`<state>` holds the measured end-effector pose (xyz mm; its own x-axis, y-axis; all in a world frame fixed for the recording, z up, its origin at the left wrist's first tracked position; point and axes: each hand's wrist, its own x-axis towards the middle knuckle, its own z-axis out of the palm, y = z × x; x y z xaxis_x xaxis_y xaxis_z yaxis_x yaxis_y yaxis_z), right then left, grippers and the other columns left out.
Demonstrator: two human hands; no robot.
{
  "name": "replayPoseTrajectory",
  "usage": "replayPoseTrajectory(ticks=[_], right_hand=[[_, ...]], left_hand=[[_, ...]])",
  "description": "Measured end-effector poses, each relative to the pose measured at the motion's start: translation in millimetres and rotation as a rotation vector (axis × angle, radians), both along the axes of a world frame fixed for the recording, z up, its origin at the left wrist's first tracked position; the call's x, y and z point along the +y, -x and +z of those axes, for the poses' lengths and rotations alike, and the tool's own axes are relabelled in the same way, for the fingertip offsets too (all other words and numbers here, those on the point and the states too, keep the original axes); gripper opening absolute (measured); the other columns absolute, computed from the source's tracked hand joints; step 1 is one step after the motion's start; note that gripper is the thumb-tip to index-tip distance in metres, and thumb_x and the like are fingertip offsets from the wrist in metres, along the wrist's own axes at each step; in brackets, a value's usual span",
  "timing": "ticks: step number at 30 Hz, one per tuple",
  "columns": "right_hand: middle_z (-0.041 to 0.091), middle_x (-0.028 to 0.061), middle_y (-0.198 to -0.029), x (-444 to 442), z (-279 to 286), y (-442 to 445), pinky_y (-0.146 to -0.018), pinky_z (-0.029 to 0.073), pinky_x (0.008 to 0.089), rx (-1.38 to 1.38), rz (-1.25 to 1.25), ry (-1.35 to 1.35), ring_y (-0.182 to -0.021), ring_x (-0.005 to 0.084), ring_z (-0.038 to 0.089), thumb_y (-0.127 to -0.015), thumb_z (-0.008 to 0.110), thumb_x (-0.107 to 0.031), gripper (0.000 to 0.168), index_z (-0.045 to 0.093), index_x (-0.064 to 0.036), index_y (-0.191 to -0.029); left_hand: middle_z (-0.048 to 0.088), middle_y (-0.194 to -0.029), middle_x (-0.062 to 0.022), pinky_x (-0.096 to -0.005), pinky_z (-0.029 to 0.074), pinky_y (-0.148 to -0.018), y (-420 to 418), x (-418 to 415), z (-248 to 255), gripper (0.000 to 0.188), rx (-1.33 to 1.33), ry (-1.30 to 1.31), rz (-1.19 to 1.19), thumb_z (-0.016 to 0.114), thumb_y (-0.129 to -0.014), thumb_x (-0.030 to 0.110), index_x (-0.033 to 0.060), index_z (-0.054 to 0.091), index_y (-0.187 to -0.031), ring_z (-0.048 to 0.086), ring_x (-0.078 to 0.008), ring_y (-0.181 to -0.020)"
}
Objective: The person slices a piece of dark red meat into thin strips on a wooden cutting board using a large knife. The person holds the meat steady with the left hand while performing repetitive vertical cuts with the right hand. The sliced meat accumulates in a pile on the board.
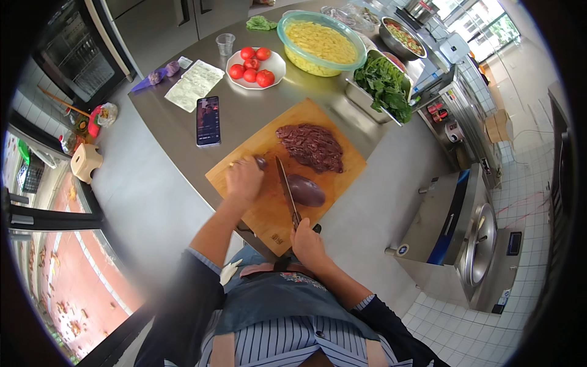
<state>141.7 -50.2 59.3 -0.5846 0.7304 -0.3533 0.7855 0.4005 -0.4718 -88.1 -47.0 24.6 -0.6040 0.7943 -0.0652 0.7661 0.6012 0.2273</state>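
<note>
My right hand [308, 243] grips the handle of a kitchen knife [287, 190], its blade pointing away from me over a wooden cutting board [257, 220]. My left hand [245, 178] rests on the board's left part, fingers curled on a small dark piece of meat [261, 162]; a ring shows on one finger. Close to the right side of the blade lies a smooth, dark red-purple piece of meat [306, 190], possibly organ meat. Beyond it is a heap of thinly sliced dark red meat [312, 147], touching neither hand.
On the steel table [169, 133] stand a phone [208, 120], a plate of tomatoes [251, 64], a plastic cup [225, 44], a large bowl of cut yellow food [321, 46] and a metal tray of leafy greens [383, 85]. A steel bowl [403, 39] stands farther back.
</note>
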Motion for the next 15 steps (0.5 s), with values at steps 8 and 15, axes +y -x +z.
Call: replayPoseTrajectory(ticks=[8,15], right_hand=[[0.061,0.0262,-0.073,28,39,-17,-0.059,0.047,0.056,0.174,0.072,-0.002,-0.068,0.0475,0.06,-0.092,0.056,-0.025,0.028,0.043,-0.001,-0.096],[0.061,0.0229,-0.073,119,50,-62,-0.061,0.046,0.0535,0.143,0.159,-0.02,-0.07,0.0453,0.06,-0.09,0.058,-0.024,0.025,0.046,-0.003,-0.095]], left_hand=[[0.063,-0.097,-0.016,-0.0429,0.047,-0.086,-19,-10,35,0.048,-0.012,-0.09,0.011,0.072,-0.077,0.041,0.0029,0.056,-0.103,0.06,-0.0328,-0.099],[0.058,-0.091,-0.014,-0.0421,0.047,-0.081,-83,5,24,0.046,-0.097,-0.208,-0.023,0.073,-0.074,0.042,0.0052,0.06,-0.098,0.056,-0.0326,-0.093]])
